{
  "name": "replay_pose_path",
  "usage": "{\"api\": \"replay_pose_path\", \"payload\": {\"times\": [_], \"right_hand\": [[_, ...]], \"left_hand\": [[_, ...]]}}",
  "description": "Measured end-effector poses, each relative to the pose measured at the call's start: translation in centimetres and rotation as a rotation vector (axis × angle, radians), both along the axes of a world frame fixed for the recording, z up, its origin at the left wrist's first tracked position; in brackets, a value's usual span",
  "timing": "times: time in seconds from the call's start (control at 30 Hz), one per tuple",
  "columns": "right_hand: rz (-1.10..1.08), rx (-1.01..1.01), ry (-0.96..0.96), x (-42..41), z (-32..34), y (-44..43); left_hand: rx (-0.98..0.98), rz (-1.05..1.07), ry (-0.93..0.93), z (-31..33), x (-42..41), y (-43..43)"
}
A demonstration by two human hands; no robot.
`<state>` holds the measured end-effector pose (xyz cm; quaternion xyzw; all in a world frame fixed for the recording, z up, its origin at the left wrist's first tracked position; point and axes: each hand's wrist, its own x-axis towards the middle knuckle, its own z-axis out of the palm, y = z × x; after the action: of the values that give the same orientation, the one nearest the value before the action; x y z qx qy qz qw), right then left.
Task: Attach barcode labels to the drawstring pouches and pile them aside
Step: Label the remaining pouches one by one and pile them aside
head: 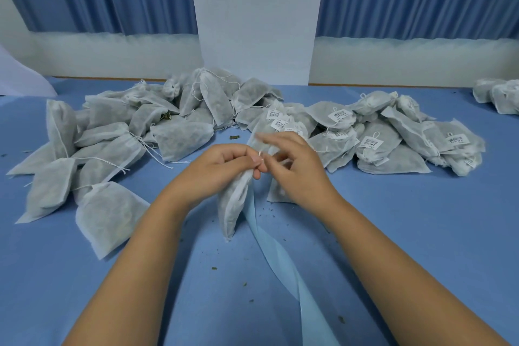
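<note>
- Pouch [234,205], upright on the counter [421,233]: its neck is gripped by the left hand [222,168], which hides its mouth.
- Right hand [297,174], just right of the pouch: motion-blurred, so its grasp cannot be told.
- Left of the pouch, unlabelled pile [112,132]; right of it, labelled pile [379,137], print illegible.

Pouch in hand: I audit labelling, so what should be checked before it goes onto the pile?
1. Pouch firmly held: ok, the left hand grips its upper part.
2. Label stuck on it: cannot tell, the blurred right hand covers the top.
3. Labelled pile within reach: ok, likely, it lies just right of the hands.
4. Unlabelled pile kept separate: not ok, the two piles meet at the back.
5. Liner strip clear of the pouch: not ok, it runs out from behind it.
6. Table clean: not ok, dark crumbs are scattered.
</note>
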<state>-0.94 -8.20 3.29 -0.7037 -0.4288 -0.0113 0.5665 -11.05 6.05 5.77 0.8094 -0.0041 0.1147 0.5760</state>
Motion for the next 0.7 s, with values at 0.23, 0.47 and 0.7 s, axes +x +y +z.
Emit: {"api": "replay_pose_path", "payload": {"times": [0.23, 0.47, 0.7], "right_hand": [[0.007, -0.008, 0.223, 0.1, 1.0, -0.2], [-0.03, -0.011, 0.217, 0.4, 0.9, -0.3], [-0.091, 0.023, 0.169, 0.8, 0.8, -0.4]], "left_hand": [[-0.153, 0.064, 0.003, -0.1, 0.4, 0.3], [-0.12, 0.078, 0.02, -0.3, 0.5, 0.3], [-0.175, 0.138, 0.045, -0.4, 0.9, 0.4]]}}
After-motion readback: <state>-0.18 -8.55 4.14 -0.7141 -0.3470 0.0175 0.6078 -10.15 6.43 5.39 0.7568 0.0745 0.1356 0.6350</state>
